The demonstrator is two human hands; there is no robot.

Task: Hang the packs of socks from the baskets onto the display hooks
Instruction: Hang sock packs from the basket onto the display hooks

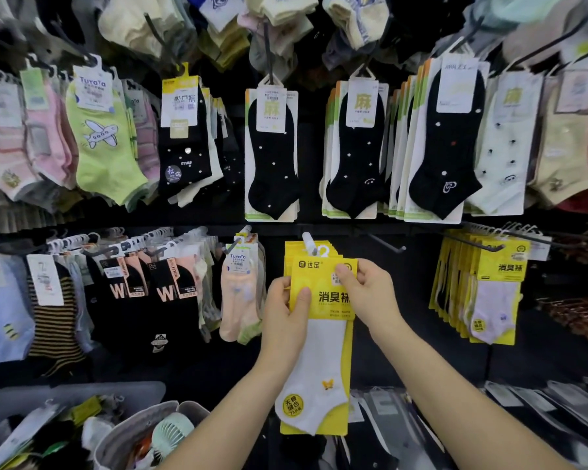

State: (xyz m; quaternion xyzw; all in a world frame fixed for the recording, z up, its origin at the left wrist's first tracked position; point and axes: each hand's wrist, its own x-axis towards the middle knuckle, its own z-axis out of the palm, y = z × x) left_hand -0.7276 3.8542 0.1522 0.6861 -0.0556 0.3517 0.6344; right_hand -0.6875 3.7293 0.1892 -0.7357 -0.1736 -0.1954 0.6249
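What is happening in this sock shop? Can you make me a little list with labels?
place: display wall hung with sock packs
held thing: yellow sock pack, white sock inside
left hand: grips the pack's left edge
right hand: pinches its top right corner
hook: just above the pack's hanger loop; hung or not, cannot tell
basket: lower left, more packs inside

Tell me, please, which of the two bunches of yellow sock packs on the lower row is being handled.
The centre bunch: the left hand and right hand pinch its front pack. The bunch far right hangs untouched.
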